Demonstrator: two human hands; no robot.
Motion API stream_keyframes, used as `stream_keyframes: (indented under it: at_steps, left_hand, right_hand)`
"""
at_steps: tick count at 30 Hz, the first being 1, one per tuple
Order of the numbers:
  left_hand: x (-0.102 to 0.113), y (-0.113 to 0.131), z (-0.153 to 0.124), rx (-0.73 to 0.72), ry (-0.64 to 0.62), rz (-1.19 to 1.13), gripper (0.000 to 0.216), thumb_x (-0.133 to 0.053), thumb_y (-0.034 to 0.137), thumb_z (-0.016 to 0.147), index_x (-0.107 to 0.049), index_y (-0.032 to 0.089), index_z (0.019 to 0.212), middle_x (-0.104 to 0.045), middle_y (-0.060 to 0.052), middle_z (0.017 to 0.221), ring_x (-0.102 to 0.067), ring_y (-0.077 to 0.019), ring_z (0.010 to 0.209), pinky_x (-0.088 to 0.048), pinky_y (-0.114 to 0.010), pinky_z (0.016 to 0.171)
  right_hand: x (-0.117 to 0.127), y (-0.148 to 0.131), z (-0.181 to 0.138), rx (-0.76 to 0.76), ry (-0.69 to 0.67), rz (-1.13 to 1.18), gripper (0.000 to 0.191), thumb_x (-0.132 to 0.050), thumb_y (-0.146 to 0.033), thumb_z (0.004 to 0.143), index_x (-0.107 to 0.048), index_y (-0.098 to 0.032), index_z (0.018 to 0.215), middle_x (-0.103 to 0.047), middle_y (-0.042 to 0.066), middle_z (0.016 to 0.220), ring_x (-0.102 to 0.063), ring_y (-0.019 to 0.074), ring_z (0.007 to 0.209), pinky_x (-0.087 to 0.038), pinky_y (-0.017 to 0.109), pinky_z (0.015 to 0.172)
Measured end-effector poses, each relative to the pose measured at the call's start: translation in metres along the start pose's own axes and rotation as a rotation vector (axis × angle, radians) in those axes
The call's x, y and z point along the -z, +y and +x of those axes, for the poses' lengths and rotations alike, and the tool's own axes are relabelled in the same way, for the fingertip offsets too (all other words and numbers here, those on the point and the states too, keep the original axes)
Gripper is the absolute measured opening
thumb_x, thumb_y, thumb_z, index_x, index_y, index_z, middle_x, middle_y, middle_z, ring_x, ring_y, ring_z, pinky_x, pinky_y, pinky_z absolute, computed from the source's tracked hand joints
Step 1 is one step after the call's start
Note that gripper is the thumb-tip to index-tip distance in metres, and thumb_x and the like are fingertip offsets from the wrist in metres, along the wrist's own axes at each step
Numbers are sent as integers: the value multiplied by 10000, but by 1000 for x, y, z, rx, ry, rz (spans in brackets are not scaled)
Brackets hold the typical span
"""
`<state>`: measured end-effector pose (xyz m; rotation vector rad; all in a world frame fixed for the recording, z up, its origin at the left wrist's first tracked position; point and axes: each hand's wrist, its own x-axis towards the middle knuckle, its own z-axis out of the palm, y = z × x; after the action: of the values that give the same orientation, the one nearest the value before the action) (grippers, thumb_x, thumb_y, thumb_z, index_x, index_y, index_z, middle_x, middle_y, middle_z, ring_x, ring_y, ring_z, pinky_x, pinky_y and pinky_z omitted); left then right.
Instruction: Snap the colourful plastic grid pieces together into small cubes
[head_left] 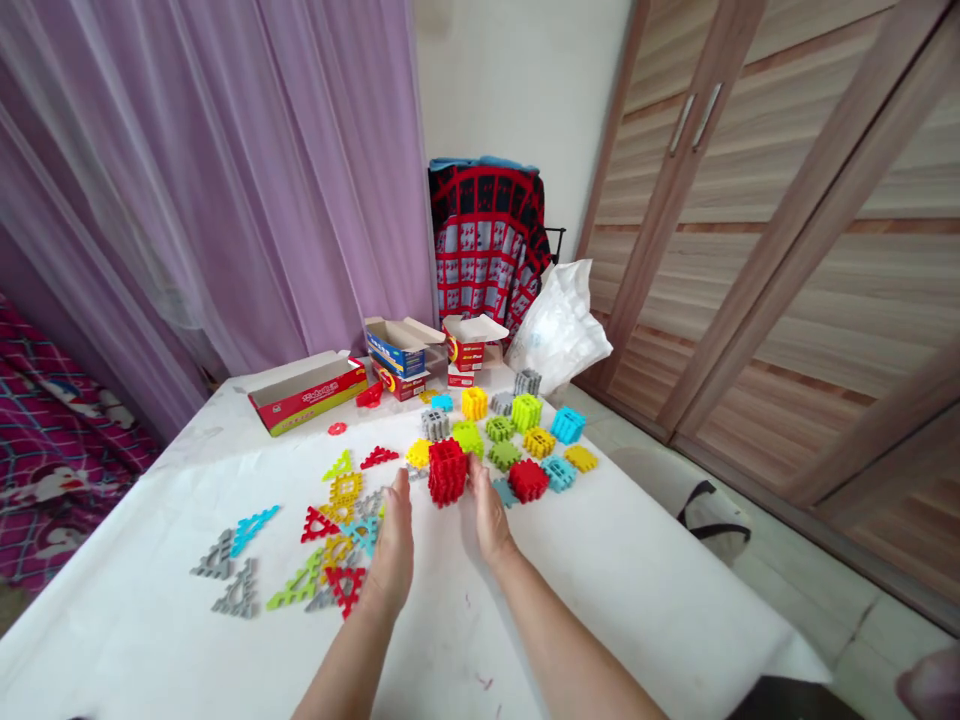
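Note:
A tall red stack of notched plastic building pieces (447, 473) stands on the white-covered table between my two hands. My left hand (395, 545) is on its left with straight fingers, palm inward and a gap to the stack. On the other side my right hand (491, 515) is held flat and upright, its fingertips close beside the stack; whether they touch it I cannot tell. Yellow (418, 453) and lime-green pieces (468, 438) lie just behind the red stack. Next to my left hand are loose pieces, among them a red triangle (346, 588) and a light-blue one (363, 534).
Several sorted stacks, including a second red one (529, 480) and a blue one (568, 425), stand right of centre. Grey triangles (236, 590) lie at the left. An open red box (307, 400), a blue box (396, 350) and a white plastic bag (559, 325) are at the back.

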<state>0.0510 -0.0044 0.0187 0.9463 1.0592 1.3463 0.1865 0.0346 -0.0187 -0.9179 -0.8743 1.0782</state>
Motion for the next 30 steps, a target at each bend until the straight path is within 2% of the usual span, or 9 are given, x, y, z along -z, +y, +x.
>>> stream_keyframes:
  at_steps: [4, 8, 11, 15, 21, 26, 30]
  left_hand:
    - [-27, -11, 18, 0, 97, 21, 760, -122, 660, 913, -257, 213, 1513, -167, -49, 1612, -121, -170, 1468, -98, -365, 1201]
    - [-38, -25, 27, -26, 128, 54, 773, -122, 671, 910, -246, 206, 1515, -164, -33, 1614, -109, -150, 1467, -91, -328, 1198]
    - [-41, -31, 29, -48, 137, 66, 777, -117, 673, 910, -254, 203, 1512, -191, -38, 1608, -147, -145, 1464, -122, -312, 1195]
    - [-46, -33, 31, -102, 104, 60, 747, -119, 664, 916, -327, 228, 1486, -300, -39, 1576, -211, -153, 1454, -158, -326, 1194]
    - [-52, -37, 30, -151, 84, 76, 705, -154, 635, 934, -413, 224, 1445, -420, -48, 1519, -255, -170, 1445, -189, -320, 1190]
    - [-51, -39, 30, -182, 72, 110, 688, -167, 622, 942, -427, 221, 1437, -453, -55, 1497, -294, -171, 1430, -221, -305, 1180]
    - [-49, -41, 31, -192, 93, 116, 695, -174, 635, 936, -441, 225, 1429, -473, -61, 1480, -345, -178, 1407, -255, -312, 1168]
  right_hand:
    - [-3, -2, 1, 8, -18, 51, 819, -457, -798, 764, -595, -197, 1302, -494, 81, 1438, -319, 252, 1410, -168, 461, 1184]
    - [-4, -4, 1, -44, -29, 95, 830, -459, -807, 754, -596, -198, 1301, -494, 74, 1437, -281, 245, 1427, -141, 452, 1191]
    - [-5, -7, -1, -59, -62, 122, 800, -429, -796, 780, -603, -209, 1295, -510, 61, 1426, -300, 233, 1420, -146, 441, 1194]
    - [-8, -11, -3, -23, -104, 114, 754, -402, -774, 816, -625, -214, 1270, -569, 60, 1370, -369, 229, 1387, -167, 443, 1191]
    - [-8, -16, -6, -21, -102, 85, 736, -434, -757, 818, -616, -214, 1282, -582, 53, 1358, -375, 236, 1383, -171, 444, 1192]
    - [-9, -19, -9, 1, -112, 75, 713, -453, -738, 825, -606, -222, 1293, -582, 44, 1358, -390, 231, 1374, -196, 429, 1190]
    - [-11, -13, -9, 20, -105, 44, 756, -384, -767, 833, -581, -222, 1319, -558, 45, 1384, -383, 231, 1379, -199, 440, 1190]
